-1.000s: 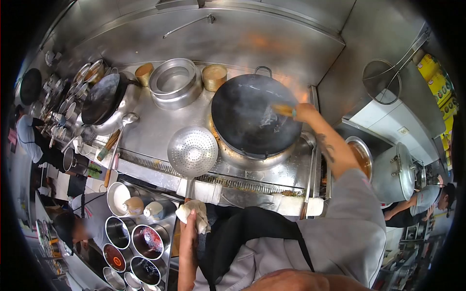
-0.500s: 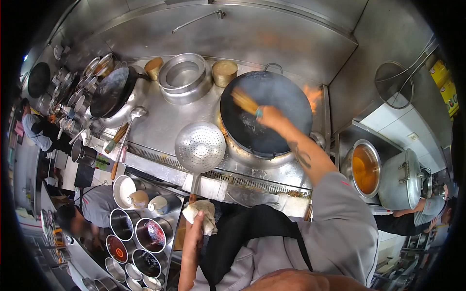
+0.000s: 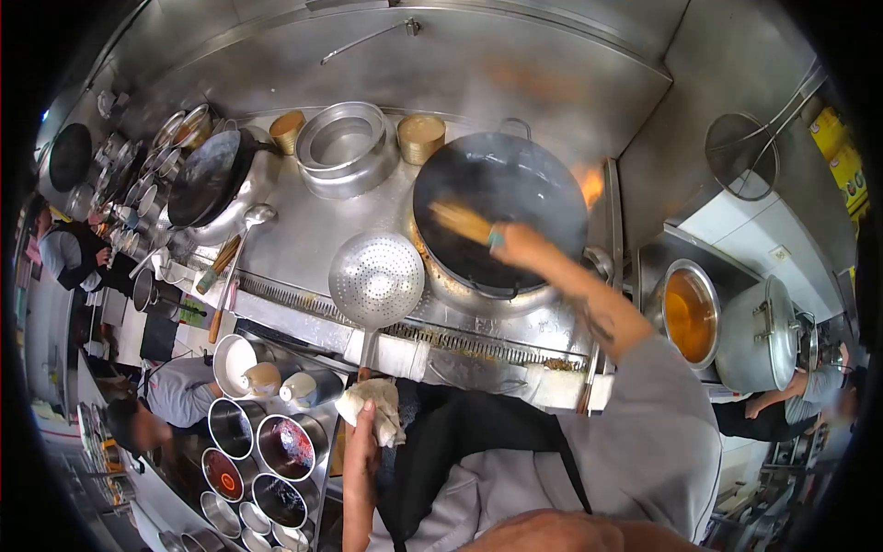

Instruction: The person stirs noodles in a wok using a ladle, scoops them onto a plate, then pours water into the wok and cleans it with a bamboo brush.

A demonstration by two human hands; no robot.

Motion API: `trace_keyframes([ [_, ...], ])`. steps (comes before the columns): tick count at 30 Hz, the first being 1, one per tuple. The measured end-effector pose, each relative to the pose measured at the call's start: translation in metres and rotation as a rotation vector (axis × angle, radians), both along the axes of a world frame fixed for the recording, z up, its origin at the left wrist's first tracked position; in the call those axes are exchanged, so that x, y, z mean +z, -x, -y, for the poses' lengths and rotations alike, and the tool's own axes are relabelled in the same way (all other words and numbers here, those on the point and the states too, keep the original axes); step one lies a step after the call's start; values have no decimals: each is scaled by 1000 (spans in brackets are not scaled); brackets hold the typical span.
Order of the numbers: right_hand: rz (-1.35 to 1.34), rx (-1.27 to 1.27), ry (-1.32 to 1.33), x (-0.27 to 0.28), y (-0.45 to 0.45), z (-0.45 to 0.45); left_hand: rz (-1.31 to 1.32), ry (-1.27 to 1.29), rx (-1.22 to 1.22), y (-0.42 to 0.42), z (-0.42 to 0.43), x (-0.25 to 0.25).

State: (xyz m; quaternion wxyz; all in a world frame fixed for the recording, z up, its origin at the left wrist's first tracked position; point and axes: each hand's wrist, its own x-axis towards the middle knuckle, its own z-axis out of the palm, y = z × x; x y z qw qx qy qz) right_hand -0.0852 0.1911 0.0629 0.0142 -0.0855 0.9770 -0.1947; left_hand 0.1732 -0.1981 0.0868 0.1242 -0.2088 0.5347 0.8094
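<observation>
My right hand [image 3: 526, 247] is closed round the green-banded grip of a bamboo wok brush [image 3: 463, 223]. Its bristles reach into the left part of a large black wok [image 3: 543, 184], which holds a little liquid and gives off haze. Low in front of my apron, my left hand [image 3: 366, 432] is closed on a folded white cloth [image 3: 375, 405]. Just above the cloth ends the handle of a perforated skimmer [image 3: 376, 279], whose bowl is over the stove's front edge. Whether the cloth also wraps that handle I cannot tell.
Flame [image 3: 592, 187] shows at the wok's right rim. A metal pot [image 3: 345, 152], a second wok [image 3: 207, 179] and a ladle [image 3: 259, 214] sit leftward. Seasoning pots [image 3: 230, 427] stand lower left; a bowl of orange liquid [image 3: 688, 317] is on the right. Other people work at both sides.
My right hand has drawn the brush down and slightly right inside the wok, toward me. My left hand with the cloth has shifted slightly left. The whole view has moved a little.
</observation>
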Motion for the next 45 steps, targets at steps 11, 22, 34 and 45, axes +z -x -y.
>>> trace_keyframes([
  [11,281,169,262,5,-42,-8,-45,-45,-39,-3,1,1],
  [22,180,-181,-333,14,-17,-107,-22,-2,-59,10,4,-4],
  [34,86,-31,-56,-8,15,13,74,-5,-54,5,0,7],
  [45,23,-215,-301,-28,54,-41,66,-1,-35,7,5,7],
])
